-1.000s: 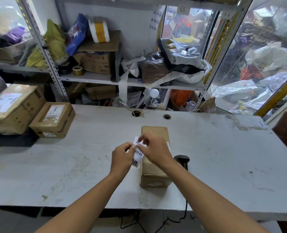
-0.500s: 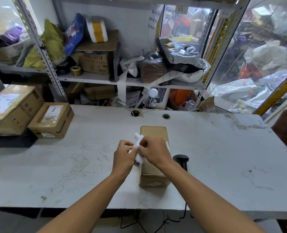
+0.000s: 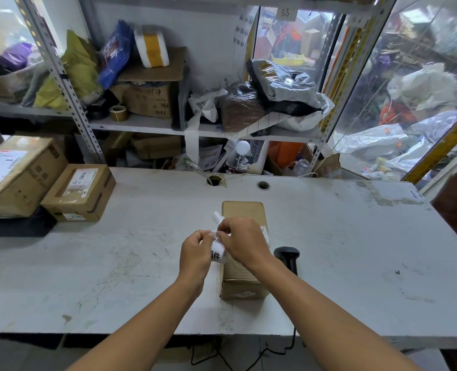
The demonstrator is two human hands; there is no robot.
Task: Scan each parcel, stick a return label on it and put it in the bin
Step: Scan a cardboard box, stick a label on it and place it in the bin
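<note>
From the head camera, a big grey table (image 3: 115, 263) fills the lower part of the view. Its top is scratched and stained, with two round holes near the back edge.

A long brown parcel (image 3: 242, 279) lies flat on the table, right in the middle. Both hands are held up just above its left side. The left hand (image 3: 195, 254) has its fingers curled, and they pinch one side of a white label (image 3: 218, 251) with black print. The right hand (image 3: 239, 243) pinches the top of the same label with curled fingers. The label is bent between the two hands.

A black scanner (image 3: 287, 257) lies on the table just beside the parcel, on its right. Its cord hangs off the front edge.

At the far left of the table sit two more brown boxes, touching each other. The big box (image 3: 16, 175) is on the outside and the small box (image 3: 80, 192) is next to it. Both have white labels on top.

Behind the table stands a metal shelf (image 3: 152, 125). It is stuffed with boxes, plastic bags, a roll of brown tape (image 3: 118, 112) and a white foam pack with a yellow band (image 3: 152, 48). More bags and boxes are packed under the shelf. On the right is a clear wall (image 3: 409, 103), and a heap of white and grey bags shows through it.
</note>
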